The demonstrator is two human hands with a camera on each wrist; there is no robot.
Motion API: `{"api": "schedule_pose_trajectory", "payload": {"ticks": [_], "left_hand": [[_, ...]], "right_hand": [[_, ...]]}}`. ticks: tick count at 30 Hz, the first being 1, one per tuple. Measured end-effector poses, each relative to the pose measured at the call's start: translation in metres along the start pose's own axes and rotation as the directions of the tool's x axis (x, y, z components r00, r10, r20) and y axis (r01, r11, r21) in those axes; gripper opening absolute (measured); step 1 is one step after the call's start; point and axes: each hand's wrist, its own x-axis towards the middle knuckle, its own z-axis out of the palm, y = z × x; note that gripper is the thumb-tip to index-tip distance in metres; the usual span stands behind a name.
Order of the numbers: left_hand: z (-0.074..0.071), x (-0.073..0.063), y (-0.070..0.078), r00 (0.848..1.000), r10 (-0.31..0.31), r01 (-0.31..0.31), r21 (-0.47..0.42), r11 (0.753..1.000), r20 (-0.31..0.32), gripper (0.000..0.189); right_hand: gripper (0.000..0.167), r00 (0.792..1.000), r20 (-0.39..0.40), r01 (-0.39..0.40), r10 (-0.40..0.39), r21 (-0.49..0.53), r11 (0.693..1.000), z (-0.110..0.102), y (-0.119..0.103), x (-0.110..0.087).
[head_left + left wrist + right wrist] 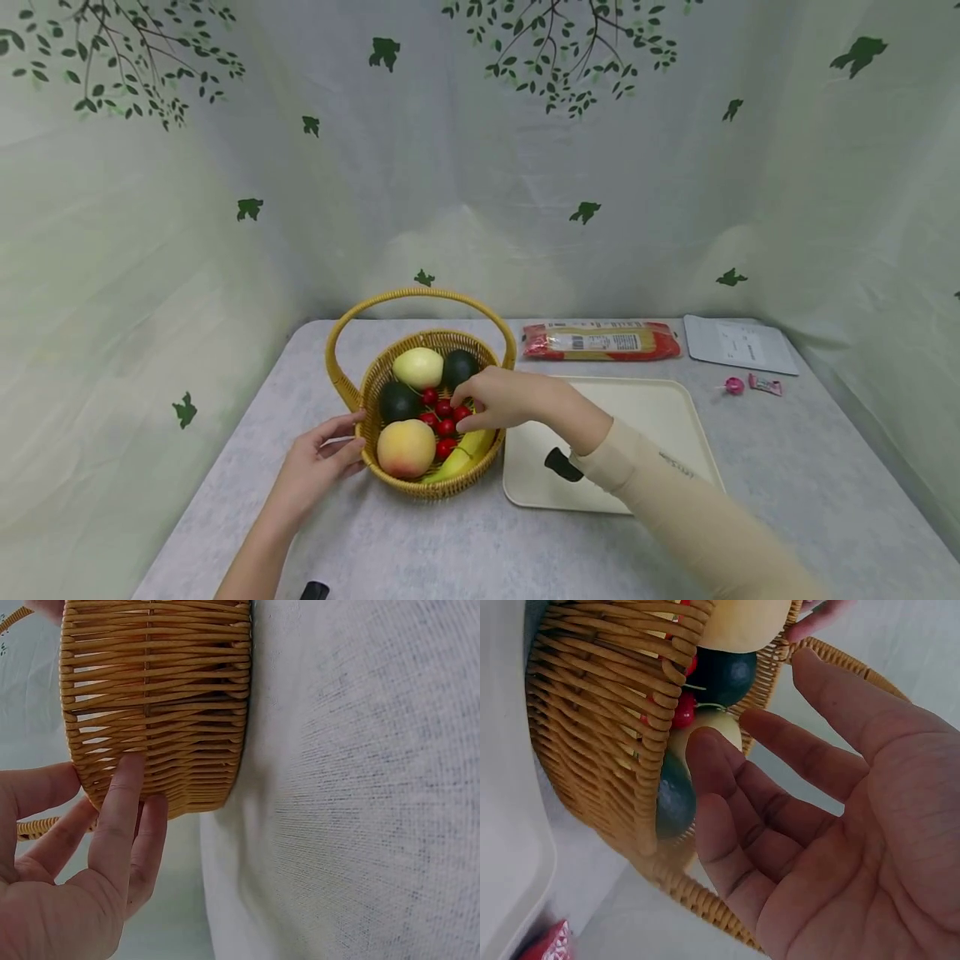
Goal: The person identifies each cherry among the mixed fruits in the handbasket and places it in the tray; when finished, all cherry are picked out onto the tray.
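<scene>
A wicker basket [427, 493] with a tall arched handle [420, 292] stands on the table. In it lie a peach [406, 448], a banana [467, 457], several red cherries [446, 427], a pale yellow-green fruit [417, 367] and two dark green fruits [399, 402]. My left hand [322, 462] touches the basket's left rim and outer wall; in the left wrist view, its fairly straight fingers [120, 802] lie against the weave. Over the cherries is my right hand [504, 395], its fingers loosely bent. In the right wrist view nothing shows between its thumb and fingers [720, 772].
A cream tray [600, 492] lies right of the basket, partly under my right sleeve [675, 492]. Behind it is a red-and-yellow packet [600, 342]. Farther right are a white pouch [738, 343], a pink lollipop [733, 386] and a small wrapped candy [765, 384]. A curtain [465, 167] surrounds the table.
</scene>
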Motion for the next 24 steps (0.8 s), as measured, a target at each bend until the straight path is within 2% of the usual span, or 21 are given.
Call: {"api": "schedule_pose_trajectory", "payload": {"ticks": [4, 10, 17, 24], "left_hand": [[-0.001, 0.000, -0.002, 1.000, -0.019, 0.019, -0.034, 0.999, 0.010, 0.052], [-0.003, 0.002, -0.004, 0.999, -0.049, 0.050, -0.091, 0.995, 0.016, 0.053], [-0.003, 0.004, -0.005, 0.999, -0.052, 0.053, -0.118, 0.992, 0.007, 0.053], [-0.001, 0.005, -0.006, 0.999, -0.054, 0.054, -0.129, 0.990, 0.005, 0.052]], "right_hand": [[0.045, 0.998, 0.035, -0.057, 0.057, -0.006, 0.998, 0.001, -0.001, 0.015], [0.047, 0.986, 0.082, -0.138, 0.147, -0.097, 0.986, 0.001, -0.001, 0.036], [0.049, 0.971, 0.111, -0.196, 0.211, -0.138, 0.971, -0.003, -0.001, 0.049], [0.044, 0.958, 0.149, -0.234, 0.245, -0.088, 0.968, -0.008, -0.002, 0.057]]}}
